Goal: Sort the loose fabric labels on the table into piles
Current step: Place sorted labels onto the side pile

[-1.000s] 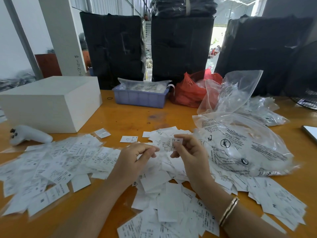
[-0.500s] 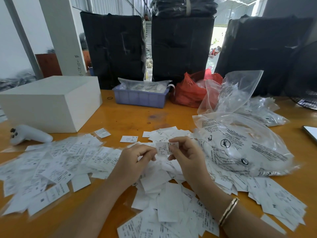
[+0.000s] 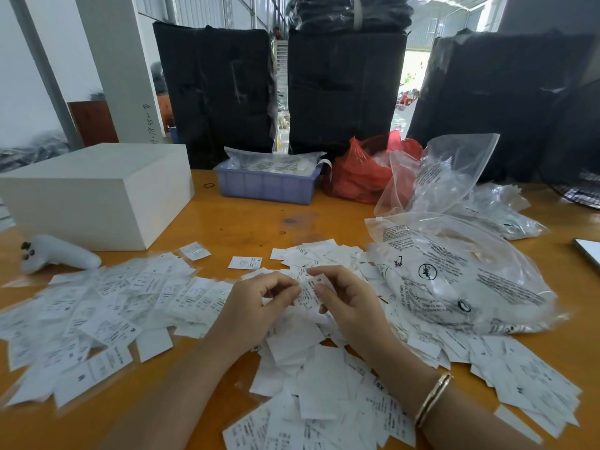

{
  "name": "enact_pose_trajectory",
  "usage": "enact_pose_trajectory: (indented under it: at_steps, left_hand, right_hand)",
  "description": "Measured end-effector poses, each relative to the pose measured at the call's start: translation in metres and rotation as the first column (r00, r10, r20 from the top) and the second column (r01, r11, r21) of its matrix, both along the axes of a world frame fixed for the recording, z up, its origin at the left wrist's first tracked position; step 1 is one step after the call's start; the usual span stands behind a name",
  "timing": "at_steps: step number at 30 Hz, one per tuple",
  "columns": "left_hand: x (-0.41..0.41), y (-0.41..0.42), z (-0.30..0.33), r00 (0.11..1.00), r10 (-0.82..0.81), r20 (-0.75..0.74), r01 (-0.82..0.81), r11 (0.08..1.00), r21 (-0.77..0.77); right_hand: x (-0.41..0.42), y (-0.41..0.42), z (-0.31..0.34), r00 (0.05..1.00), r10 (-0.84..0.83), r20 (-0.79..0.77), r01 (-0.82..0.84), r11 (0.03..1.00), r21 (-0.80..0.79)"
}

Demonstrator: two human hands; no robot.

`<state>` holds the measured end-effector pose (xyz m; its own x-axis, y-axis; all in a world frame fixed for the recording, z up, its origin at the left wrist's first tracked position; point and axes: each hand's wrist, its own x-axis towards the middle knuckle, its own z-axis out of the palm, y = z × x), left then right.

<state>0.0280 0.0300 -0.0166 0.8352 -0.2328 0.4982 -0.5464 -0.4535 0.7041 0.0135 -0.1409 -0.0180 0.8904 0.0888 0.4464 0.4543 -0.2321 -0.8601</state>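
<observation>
Several white fabric labels with black print cover the orange table. A wide spread of labels lies at the left, and a loose heap of labels sits under and in front of my hands. My right hand pinches one label marked S between thumb and fingers, just above the heap. My left hand has curled fingers whose tips touch the left edge of that same label. A single label lies apart, just beyond my hands.
A white box and a white controller stand at the left. A blue bin and a red bag sit at the back. Clear printed plastic bags fill the right. Black wrapped bales rise behind the table.
Both hands have drawn nearer to me and lower over the heap. The label has turned from lying crosswise to hanging upright in my right fingers, and my left fingers have closed in on it.
</observation>
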Motion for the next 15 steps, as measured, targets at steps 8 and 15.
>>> enact_pose_trajectory:
  at_steps: [8, 15]
  left_hand:
    - [-0.001, 0.0, 0.003, 0.999, 0.016, -0.044, -0.023, 0.989, -0.148]
    - [0.0, 0.0, 0.001, 0.996, 0.027, -0.089, -0.036, 0.994, -0.107]
  right_hand:
    - [0.005, -0.002, 0.002, 0.971, 0.118, -0.205, -0.021, 0.907, 0.421]
    - [0.005, -0.01, 0.007, 0.946, 0.281, -0.161, -0.066, 0.654, 0.753]
